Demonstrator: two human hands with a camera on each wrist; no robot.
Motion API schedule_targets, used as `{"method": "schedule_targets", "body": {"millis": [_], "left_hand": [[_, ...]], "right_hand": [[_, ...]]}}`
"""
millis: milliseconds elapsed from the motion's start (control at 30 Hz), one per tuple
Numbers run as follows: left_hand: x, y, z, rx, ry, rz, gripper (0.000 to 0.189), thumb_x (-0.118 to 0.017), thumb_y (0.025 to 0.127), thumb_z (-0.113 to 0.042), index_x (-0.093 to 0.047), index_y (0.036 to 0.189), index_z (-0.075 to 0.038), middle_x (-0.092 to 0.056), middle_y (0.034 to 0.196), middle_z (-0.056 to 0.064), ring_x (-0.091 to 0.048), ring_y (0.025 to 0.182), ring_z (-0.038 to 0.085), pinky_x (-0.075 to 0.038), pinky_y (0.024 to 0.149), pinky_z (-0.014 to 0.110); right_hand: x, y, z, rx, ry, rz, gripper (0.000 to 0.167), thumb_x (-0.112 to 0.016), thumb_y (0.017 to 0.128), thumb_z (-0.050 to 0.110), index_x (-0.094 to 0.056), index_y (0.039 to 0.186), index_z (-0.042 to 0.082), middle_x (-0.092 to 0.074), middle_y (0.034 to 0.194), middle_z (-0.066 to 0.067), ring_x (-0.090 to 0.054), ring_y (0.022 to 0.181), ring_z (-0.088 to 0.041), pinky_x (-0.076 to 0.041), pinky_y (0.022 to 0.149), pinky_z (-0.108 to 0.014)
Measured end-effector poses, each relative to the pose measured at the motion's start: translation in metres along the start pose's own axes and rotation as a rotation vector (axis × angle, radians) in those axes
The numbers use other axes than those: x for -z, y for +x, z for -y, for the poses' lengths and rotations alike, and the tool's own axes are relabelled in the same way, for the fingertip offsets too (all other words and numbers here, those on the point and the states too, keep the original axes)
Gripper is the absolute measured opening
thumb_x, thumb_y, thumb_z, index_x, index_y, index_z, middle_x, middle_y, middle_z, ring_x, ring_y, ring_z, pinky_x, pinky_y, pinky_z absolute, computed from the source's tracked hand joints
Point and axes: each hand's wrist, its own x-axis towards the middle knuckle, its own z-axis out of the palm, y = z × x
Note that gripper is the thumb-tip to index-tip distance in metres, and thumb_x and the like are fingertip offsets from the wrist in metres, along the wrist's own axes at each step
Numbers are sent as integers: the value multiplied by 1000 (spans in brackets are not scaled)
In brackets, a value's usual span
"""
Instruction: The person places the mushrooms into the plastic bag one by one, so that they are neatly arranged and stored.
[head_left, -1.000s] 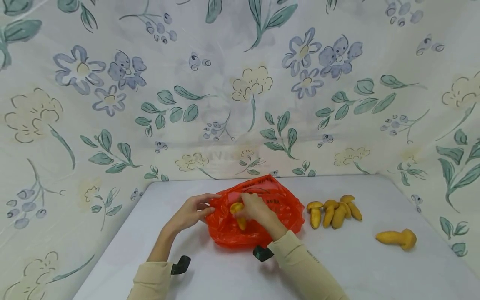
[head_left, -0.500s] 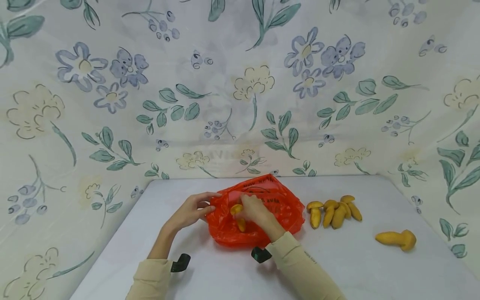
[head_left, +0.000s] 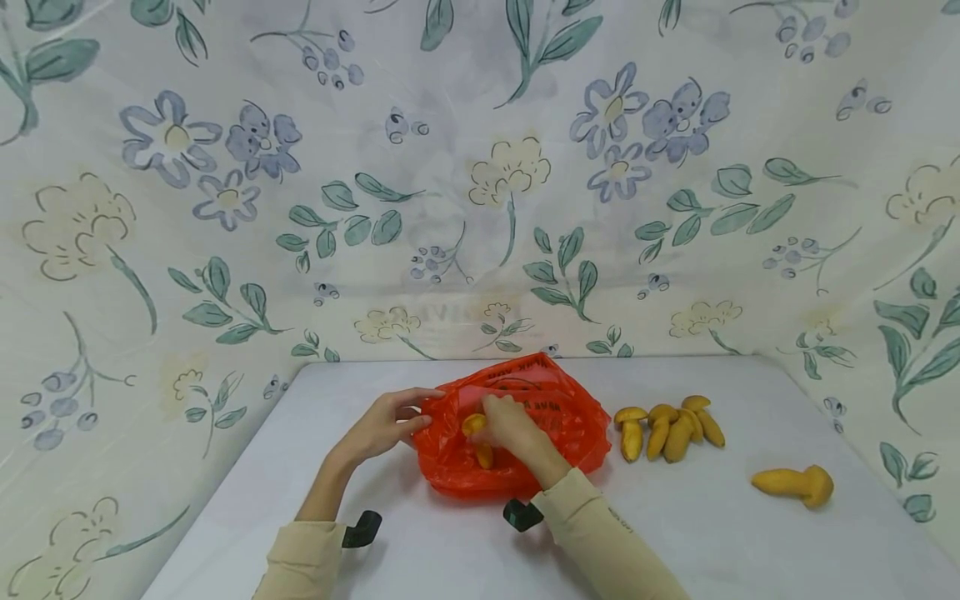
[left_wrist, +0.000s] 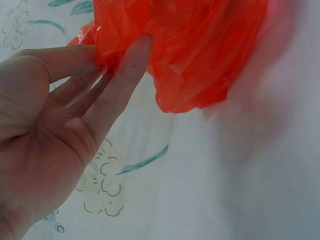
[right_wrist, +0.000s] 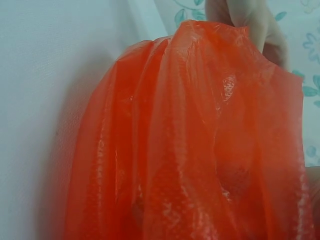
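A crinkled red plastic bag (head_left: 581, 417) lies on the table with its mouth gaping. My left hand (head_left: 387, 425) pinches the bag's left rim; the left wrist view shows thumb and fingers about the red film (left_wrist: 195, 55). Inside the mouth, my right hand (head_left: 516, 429) holds a yellow-brown mushroom (head_left: 484, 456), its cap up and stem down. Part of that mushroom is covered by the fingers. The right wrist view is mostly filled by the bag's outer side (right_wrist: 200, 140), which hides the right hand's fingertips. What lies deeper in the bag cannot be seen.
Right of the bag stands a group of several similar mushrooms (head_left: 677, 437), close together. A single mushroom (head_left: 798, 483) lies on its side farther right. The white table (head_left: 435, 550) ends at a floral-patterned curtain (head_left: 480, 250) behind and at the sides.
The mushroom and right hand have shifted only slightly within the bag's mouth. My left hand keeps its place on the rim. The head view has tilted a little.
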Motion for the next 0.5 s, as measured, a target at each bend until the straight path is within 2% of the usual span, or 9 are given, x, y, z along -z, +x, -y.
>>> {"method": "schedule_targets", "body": {"millis": [500], "left_hand": [[-2,1,4,-13,-5,6,41,-61,96,-12,-57,136,-16,-61,131,18,-67,105,31,-62,70,32]], "right_hand": [[2,-4,1,3,-30,-2,44,-79,83,24,-57,118,10,-61,110,-8,-53,102,-25,-54,94,-48]]}}
